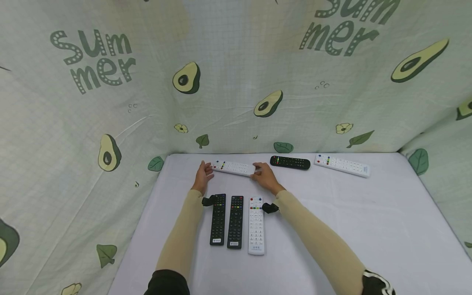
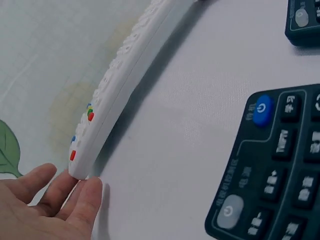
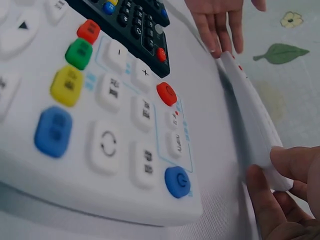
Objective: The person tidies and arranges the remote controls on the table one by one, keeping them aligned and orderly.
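The person's right hand point(image 1: 266, 178) pinches the right end of a white remote point(image 1: 234, 168); the left hand point(image 1: 201, 178), fingers loosely extended, touches the other end. Its long axis runs crosswise between them, near the tabletop's point(image 1: 233, 184) far edge. A black remote point(image 1: 290, 162) lies just rightward; three more remotes point(image 1: 235, 223) lie lengthwise, nearer the person, a strip of cloth apart.

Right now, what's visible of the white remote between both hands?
The white remote looks like plastic, with rows of white buttons and coloured buttons near its left end. It stretches crosswise, slightly angled, near the back of the table. The right hand pinches its right end; the left hand touches the other. Whether it's lifted is unclear.
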Motion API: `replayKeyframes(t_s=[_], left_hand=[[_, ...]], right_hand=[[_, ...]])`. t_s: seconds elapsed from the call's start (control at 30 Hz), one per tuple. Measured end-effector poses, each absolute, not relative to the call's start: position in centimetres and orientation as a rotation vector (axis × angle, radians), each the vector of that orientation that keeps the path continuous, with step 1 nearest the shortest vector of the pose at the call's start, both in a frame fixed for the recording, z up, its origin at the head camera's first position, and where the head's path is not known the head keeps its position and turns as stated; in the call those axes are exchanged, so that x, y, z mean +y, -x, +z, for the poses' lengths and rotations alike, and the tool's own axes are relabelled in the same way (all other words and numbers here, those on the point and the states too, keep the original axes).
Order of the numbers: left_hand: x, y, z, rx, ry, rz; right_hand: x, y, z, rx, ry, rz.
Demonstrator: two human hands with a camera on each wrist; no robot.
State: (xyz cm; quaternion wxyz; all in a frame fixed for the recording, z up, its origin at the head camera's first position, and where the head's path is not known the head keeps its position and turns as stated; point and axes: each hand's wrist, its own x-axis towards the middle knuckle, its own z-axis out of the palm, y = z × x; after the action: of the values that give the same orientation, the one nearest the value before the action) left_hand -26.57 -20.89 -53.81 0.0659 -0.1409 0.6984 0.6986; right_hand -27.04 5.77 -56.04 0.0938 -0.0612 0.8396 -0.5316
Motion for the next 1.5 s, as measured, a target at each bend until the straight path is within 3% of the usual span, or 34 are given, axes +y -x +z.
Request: replayKeyframes(t_s=[0.8, 1.5], left_hand=[[-17.9, 25.8, -54.0, 2.155, 0.438, 2.176], [-14.9, 22.3, -53.2, 2.116, 0.372, 2.153]], right_hand=[[9.8, 21.9, -54.3, 2.364, 0.089, -1.736], [13.3, 15.3, -53.3, 2.292, -0.010, -1.791]])
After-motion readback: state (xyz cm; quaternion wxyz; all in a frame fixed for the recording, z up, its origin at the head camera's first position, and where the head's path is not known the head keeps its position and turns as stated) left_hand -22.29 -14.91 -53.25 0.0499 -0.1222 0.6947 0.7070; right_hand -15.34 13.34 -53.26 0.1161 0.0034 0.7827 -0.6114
